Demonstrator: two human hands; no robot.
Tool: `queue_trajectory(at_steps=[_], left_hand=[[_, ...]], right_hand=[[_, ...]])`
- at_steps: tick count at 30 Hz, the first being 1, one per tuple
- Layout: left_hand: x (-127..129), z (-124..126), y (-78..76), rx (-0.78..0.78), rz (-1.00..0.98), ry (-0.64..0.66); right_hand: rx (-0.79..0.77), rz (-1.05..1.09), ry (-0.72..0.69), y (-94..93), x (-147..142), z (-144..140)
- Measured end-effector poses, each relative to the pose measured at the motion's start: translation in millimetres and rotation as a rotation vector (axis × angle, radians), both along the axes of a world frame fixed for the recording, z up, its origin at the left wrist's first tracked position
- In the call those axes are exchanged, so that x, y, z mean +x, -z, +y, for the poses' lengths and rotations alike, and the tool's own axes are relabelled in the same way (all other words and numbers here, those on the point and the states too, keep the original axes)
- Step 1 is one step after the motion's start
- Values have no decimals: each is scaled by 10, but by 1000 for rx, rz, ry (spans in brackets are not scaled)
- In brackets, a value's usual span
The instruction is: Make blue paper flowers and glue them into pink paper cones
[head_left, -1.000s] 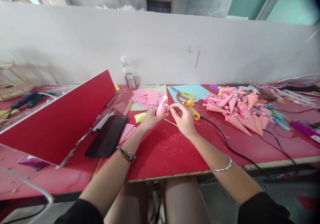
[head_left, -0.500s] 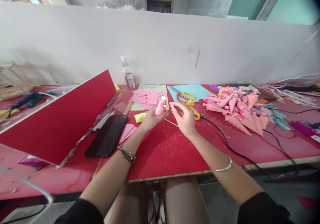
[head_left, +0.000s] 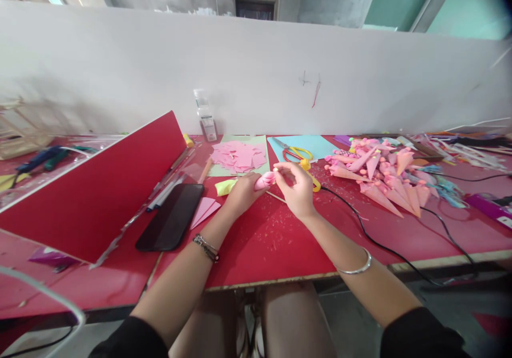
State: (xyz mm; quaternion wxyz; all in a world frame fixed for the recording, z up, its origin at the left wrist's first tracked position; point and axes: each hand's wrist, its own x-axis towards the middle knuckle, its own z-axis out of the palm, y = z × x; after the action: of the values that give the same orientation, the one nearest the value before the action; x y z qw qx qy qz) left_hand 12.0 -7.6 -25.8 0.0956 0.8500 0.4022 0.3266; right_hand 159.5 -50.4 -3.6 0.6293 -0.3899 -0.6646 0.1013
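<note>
My left hand (head_left: pixel 242 192) grips a small pink paper cone (head_left: pixel 264 180), now tipped over so its wide end points right. My right hand (head_left: pixel 295 186) is at that end, with thumb and finger pinching something small and yellowish against it. Both hands hover low over the red table (head_left: pixel 256 246). A thin wooden stick (head_left: pixel 276 196) lies on the table just under them, and a yellow-green scrap (head_left: pixel 224 187) lies beside my left hand.
A heap of finished pink cones (head_left: pixel 378 174) lies at the right. Scissors (head_left: pixel 294 152) rest on blue paper, with a yellow glue gun (head_left: pixel 312 179) and its black cable (head_left: pixel 372 235). Pink cut pieces (head_left: pixel 238 156), a black phone (head_left: pixel 171 216), a red divider board (head_left: pixel 92 187).
The cone stood nearly upright in my left hand; it has been tilted down to lie sideways, and my right hand has closed in on its end.
</note>
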Motion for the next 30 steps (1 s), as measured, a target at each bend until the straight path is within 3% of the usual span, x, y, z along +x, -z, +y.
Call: queue_trajectory(at_steps=[5, 11, 30], left_hand=[[-7, 4, 4, -12, 25, -55], [-2, -15, -24, -34, -5, -68], [3, -32, -47, -14, -65, -32]], right_hand=[[31, -80, 8, -23, 23, -7], [83, -277, 122, -23, 43, 18], [84, -326, 157, 1, 47, 38]])
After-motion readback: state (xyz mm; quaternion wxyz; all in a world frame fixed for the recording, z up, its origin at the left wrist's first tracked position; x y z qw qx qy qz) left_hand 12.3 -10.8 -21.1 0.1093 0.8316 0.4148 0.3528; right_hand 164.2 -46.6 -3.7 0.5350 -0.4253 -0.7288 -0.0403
